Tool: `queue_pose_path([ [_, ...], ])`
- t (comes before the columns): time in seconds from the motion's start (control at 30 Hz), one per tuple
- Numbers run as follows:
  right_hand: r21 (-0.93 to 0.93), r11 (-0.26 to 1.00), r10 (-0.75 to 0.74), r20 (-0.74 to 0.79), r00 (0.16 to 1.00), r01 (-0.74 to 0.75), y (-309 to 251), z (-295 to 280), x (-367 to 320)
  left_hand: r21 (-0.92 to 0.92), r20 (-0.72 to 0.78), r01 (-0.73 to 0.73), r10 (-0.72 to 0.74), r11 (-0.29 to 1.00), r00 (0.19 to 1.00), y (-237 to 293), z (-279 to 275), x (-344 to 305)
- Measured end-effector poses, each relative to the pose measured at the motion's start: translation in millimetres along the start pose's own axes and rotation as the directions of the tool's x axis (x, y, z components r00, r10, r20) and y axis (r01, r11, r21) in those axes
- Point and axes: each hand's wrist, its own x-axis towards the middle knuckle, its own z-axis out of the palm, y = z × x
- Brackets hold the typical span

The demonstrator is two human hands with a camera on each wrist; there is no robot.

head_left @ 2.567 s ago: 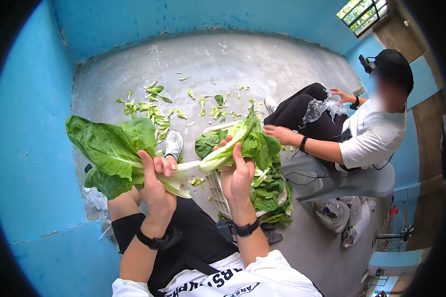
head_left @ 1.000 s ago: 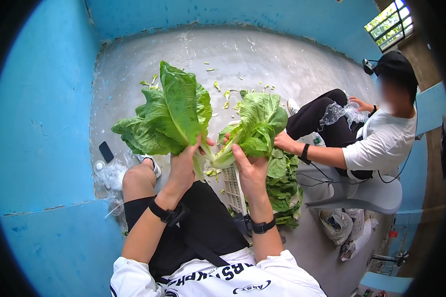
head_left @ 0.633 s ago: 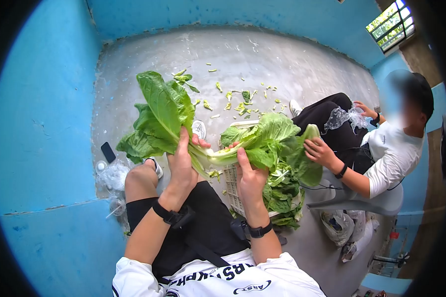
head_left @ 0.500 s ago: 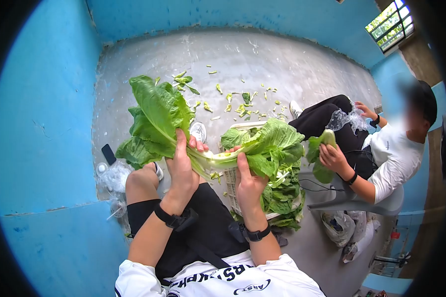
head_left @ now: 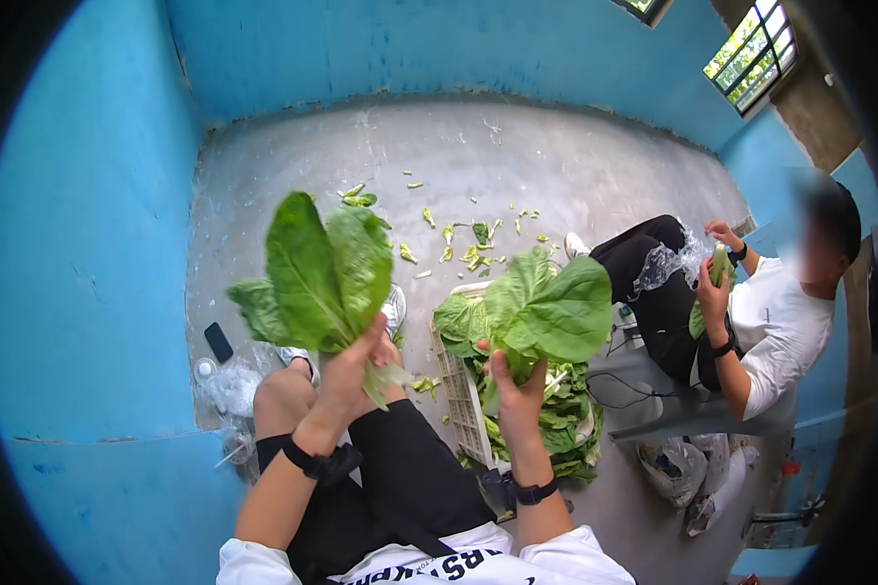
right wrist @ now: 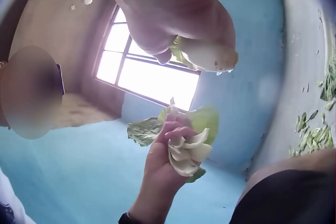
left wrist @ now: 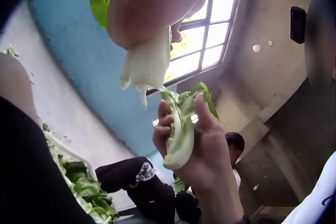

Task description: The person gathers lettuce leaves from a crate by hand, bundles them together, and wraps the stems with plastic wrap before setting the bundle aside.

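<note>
My left hand grips a bunch of loose Chinese cabbage leaves by their white stalks, leaf tips upward. Several cut-looking stalk ends poke out below its fingers in the right wrist view. In my right hand is the rest of a leafy Chinese cabbage, held around its lower part with the thumb along it. Its pale root end shows close up in the right wrist view. A gap separates the two hands, and the right one is over the crate's near side.
A white plastic crate heaped with cabbages stands at my right knee. Trimmed scraps litter the floor ahead. Another person sits at right, holding a cabbage. A phone and clear plastic lie at left.
The stalk that bridged my hands has come off the cabbage into the left bunch, and the hands have drawn apart. The other person has lifted a cabbage from the crate area towards their body.
</note>
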Motion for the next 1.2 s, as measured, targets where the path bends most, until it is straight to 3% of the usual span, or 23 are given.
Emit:
queue_pose_path([
  [0.03,0.003,1.0,-0.009,0.002,1.0,0.009,1,2,2,-0.057,0.097,0.072,-0.067,0.996,0.993,-1,7,-3],
  [0.13,0.234,0.961,0.111,0.154,0.982,-0.145,-3,17,-3,0.01,0.116,0.111,-0.111,0.994,0.987,-13,17,-8],
  [0.17,0.236,0.959,0.122,0.151,0.981,-0.156,-11,18,-7,0.014,0.11,0.119,-0.12,0.993,0.987,-12,19,-13],
  [0.23,0.436,0.851,0.169,0.298,0.939,-0.292,-19,19,-10,0.116,0.155,0.151,-0.168,0.982,0.974,-14,19,-16],
  [0.27,0.543,0.773,0.222,0.252,0.942,-0.328,-24,27,-12,0.118,0.151,0.153,-0.17,0.981,0.974,-15,19,-18],
  [0.4,0.403,0.856,0.185,0.349,0.919,-0.325,2,28,-11,0.154,0.178,0.087,-0.115,0.984,0.977,-27,14,-17],
  [0.5,0.36,0.889,0.155,0.346,0.925,-0.284,-11,28,-16,0.148,0.17,0.065,-0.09,0.987,0.981,-22,24,-23],
  [0.63,0.467,0.816,0.177,0.36,0.916,-0.341,9,19,-18,0.142,0.15,0.078,-0.1,0.987,0.984,-30,16,-21],
  [0.7,0.359,0.903,0.106,0.344,0.933,-0.235,4,24,-17,0.171,0.187,0.039,-0.071,0.985,0.98,-30,10,-20],
  [0.8,0.323,0.94,0.023,0.266,0.964,-0.111,-13,39,-15,0.184,0.209,-0.002,-0.037,0.983,0.977,-23,17,-23],
  [0.9,0.172,0.961,0.15,0.334,0.931,-0.216,-20,32,-15,0.178,0.191,0.01,-0.044,0.984,0.981,-20,20,-20],
  [1.03,0.137,0.957,0.189,0.376,0.907,-0.256,-16,28,-12,0.197,0.174,-0.026,-0.009,0.98,0.985,-18,21,-21],
  [1.1,0.172,0.965,0.151,0.263,0.953,-0.2,0,28,-13,0.201,0.17,-0.036,0.001,0.979,0.985,-22,17,-15],
  [1.2,0.135,0.981,0.105,0.221,0.97,-0.137,-7,29,-12,0.22,0.153,-0.032,-0.002,0.975,0.988,-23,15,-13],
])
